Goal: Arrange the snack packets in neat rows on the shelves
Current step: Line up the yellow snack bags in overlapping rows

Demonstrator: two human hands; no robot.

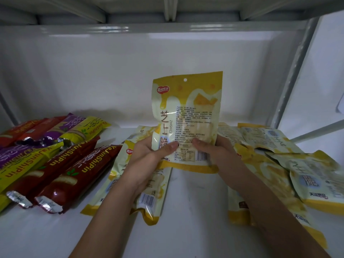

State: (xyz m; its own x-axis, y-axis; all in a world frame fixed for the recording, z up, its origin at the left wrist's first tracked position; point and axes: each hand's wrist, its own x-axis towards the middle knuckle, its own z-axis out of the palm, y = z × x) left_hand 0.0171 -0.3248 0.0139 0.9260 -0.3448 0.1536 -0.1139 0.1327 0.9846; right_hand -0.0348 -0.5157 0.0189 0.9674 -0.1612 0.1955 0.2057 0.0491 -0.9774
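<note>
A yellow-and-white snack packet stands upright above the white shelf, its printed back facing me. My left hand grips its lower left edge with the thumb across the front. On the other side, my right hand holds the lower right edge the same way. Under my left forearm lies a similar packet, flat on the shelf. Several more of these yellow packets are heaped loosely on the right.
Long biscuit tubes in dark red, yellow and purple lie side by side on the left. The shelf's white back wall is close behind. A metal upright stands at the right, and the upper shelf's underside hangs overhead.
</note>
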